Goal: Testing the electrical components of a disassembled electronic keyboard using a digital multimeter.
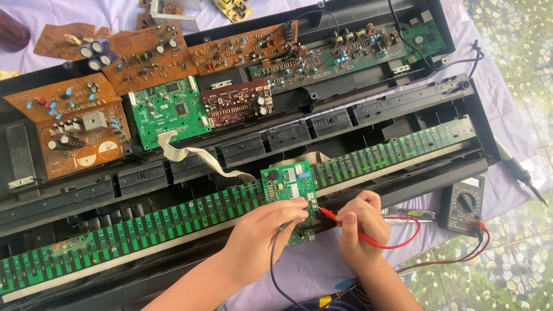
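Small green circuit board sits propped near the front edge of the opened keyboard case, over the long green key-contact strip. The left hand closes its fingers on a black probe with its black lead trailing down, tip pressed to the board's lower part. The right hand pinches the red probe, its point touching the board's right edge. Holding both tips steady on single solder points, without bridging neighbours, seems the careful way; which pads they touch is too small to tell. Red wire loops to a dark multimeter on the purple cloth at the right. A beige ribbon cable runs from the board up to a larger green board, near the left wrist's path. Brown boards lie along the case's far left, and a soldering iron rests beyond the case's right end.
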